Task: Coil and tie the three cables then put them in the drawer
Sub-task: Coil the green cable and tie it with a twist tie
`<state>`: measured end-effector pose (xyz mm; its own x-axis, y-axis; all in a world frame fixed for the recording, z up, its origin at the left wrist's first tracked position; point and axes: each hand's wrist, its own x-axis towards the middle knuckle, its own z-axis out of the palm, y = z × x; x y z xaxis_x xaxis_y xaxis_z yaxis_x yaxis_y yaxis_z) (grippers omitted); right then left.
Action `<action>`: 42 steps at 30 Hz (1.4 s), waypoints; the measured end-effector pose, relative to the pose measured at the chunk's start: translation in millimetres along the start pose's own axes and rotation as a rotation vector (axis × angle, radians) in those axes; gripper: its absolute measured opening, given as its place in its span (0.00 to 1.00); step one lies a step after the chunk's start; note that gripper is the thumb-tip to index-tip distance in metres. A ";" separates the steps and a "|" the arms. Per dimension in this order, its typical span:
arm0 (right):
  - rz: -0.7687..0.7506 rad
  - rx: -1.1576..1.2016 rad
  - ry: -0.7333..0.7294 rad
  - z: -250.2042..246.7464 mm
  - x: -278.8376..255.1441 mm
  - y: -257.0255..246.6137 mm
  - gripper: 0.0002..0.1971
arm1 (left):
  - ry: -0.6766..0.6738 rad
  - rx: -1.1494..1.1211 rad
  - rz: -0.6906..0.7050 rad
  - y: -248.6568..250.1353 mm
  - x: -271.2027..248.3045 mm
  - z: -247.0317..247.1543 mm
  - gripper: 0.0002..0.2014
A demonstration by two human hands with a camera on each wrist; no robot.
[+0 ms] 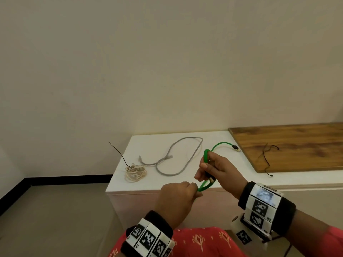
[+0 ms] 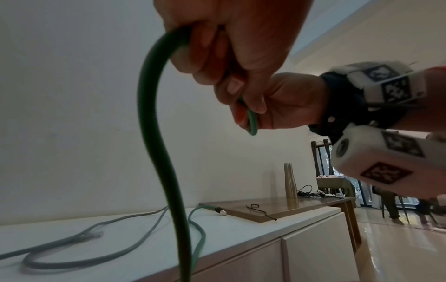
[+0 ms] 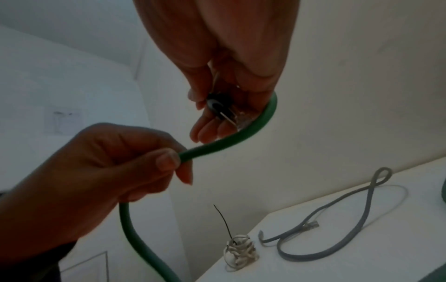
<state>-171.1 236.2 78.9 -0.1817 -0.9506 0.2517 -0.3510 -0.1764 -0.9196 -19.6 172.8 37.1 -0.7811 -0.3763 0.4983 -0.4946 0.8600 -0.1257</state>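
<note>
White cabinet top (image 1: 185,175), thick green cable (image 1: 205,186) looped, gripped by both hands

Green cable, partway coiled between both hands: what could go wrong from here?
1. The right hand holds only a small loop of the green cable; the stiff cable could spring open before it is tied.
2. Its free plug end lies on the white cabinet top; pulling in slack may drag it into the grey cable.
3. The black tie lies on the wooden board, apart from both hands; reaching for it means the left hand letting go.
</note>
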 end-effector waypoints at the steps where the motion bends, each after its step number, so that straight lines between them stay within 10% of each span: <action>1: -0.001 -0.039 -0.016 1.2 -0.5 2.1 0.07 | 0.005 0.001 0.024 1.1 -0.8 0.3 0.17; 4: -0.013 -0.136 -0.024 2.9 -1.4 7.1 0.06 | -0.010 0.026 0.112 4.9 -2.4 -2.9 0.06; 18: 0.134 -0.421 -0.337 9.4 -2.6 13.3 0.09 | 0.256 -0.215 0.021 -2.6 -0.2 -11.9 0.19; 24: 0.177 -0.229 -0.431 3.2 -1.2 1.8 0.14 | 0.182 -0.413 -0.058 -14.4 0.5 -18.5 0.17; 35: 0.465 0.600 -0.375 0.1 -4.0 -10.7 0.19 | 0.131 -1.426 -0.572 -26.8 14.9 -23.2 0.11; 42: 0.371 1.139 -0.325 -24.0 7.8 -14.9 0.10 | 0.054 -1.356 -0.539 -14.5 -13.1 2.6 0.16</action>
<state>-189.3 237.5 101.8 0.1935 -0.9810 -0.0166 0.7000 0.1499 -0.6982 -3.2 164.4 30.3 -0.5908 -0.7648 0.2570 0.0383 0.2916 0.9558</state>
